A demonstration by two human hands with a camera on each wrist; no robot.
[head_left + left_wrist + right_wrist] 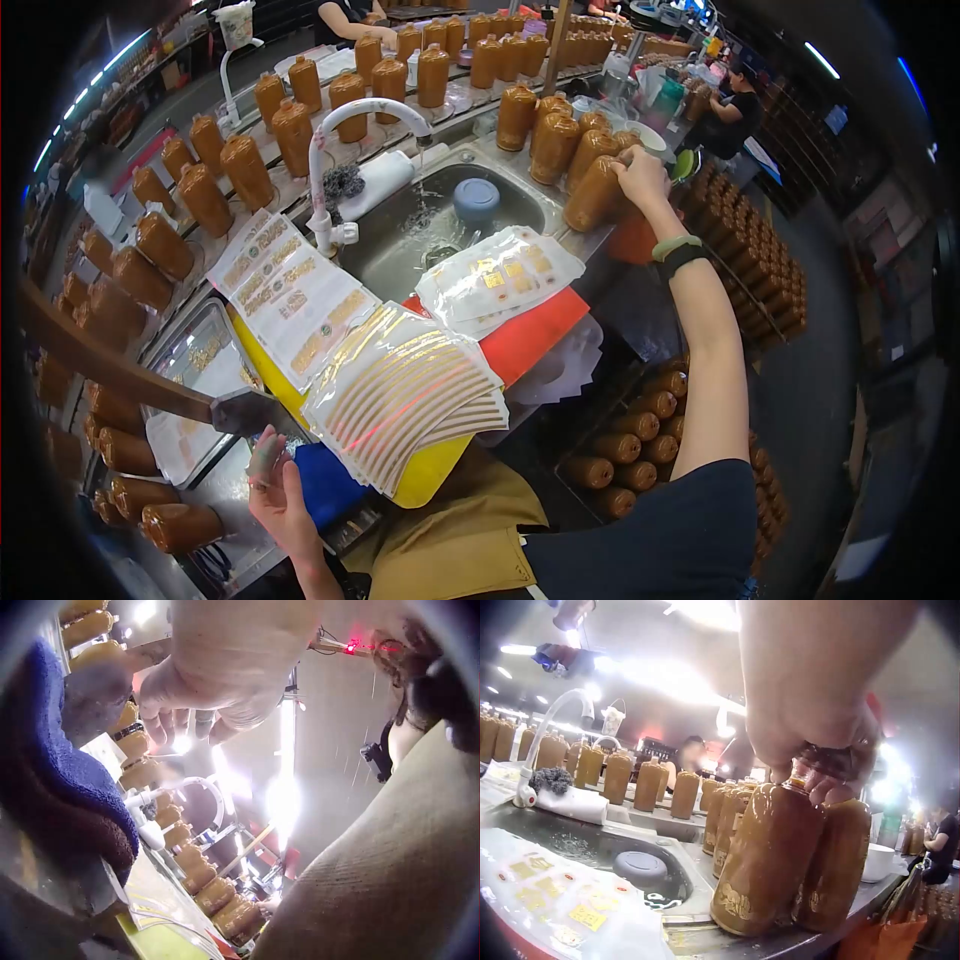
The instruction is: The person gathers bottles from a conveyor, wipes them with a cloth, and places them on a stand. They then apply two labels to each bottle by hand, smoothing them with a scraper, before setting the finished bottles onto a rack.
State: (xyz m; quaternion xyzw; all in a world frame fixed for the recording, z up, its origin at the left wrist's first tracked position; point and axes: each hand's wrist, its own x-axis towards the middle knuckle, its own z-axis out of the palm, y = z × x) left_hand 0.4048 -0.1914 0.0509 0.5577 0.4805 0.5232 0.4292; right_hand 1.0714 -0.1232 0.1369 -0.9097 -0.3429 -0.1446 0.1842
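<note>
My right hand (642,178) grips a glossy brown bottle (592,198) by its neck at the sink's right edge. In the right wrist view this bottle (769,859) leans slightly, with a gold pattern low on its side and a second bottle (836,862) close behind. My left hand (282,500) holds nothing, its fingers loosely bent beside the grey end of a wooden-handled tool (245,411) and a blue towel (325,485). Striped decal sheets (400,395) fan out in front of me. Gold-printed decals (500,275) lie by the sink, and more printed sheets (295,295) lie left.
Water runs from a white faucet (318,180) into a metal sink (375,250) holding a round blue-grey object (476,200). Rows of brown bottles (245,170) line the counter. Racked bottles (615,448) stand low on my right. Another person (735,115) works at the far right.
</note>
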